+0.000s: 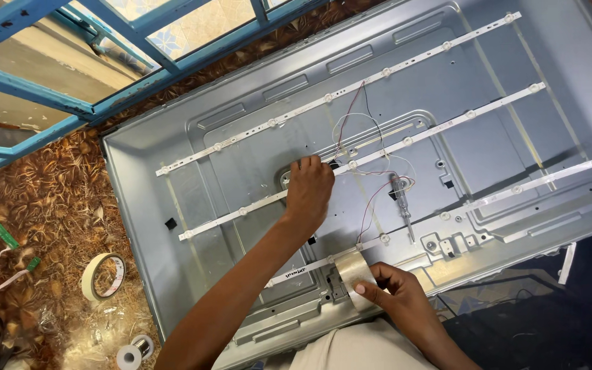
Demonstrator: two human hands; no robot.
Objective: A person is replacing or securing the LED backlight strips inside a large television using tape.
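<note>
A large grey metal television back panel [241, 157] lies flat on the floor with three white LED strips across it. My left hand [307, 188] reaches to the middle LED strip [447, 125], fingers curled down on it where thin red, white and black wires [358, 123] meet. My right hand [395, 293] rests at the panel's near edge by the lowest LED strip [536, 182] and holds a roll of shiny clear tape [352, 270]. A red wire runs from that strip up toward the middle one.
A screwdriver-like tool [403, 204] lies on the panel right of my left hand. On the brown patterned carpet at the left sit a masking tape roll [104, 276], a small white roll [129, 356] and a green strip [0, 231]. A blue metal frame [70, 103] runs along the far left.
</note>
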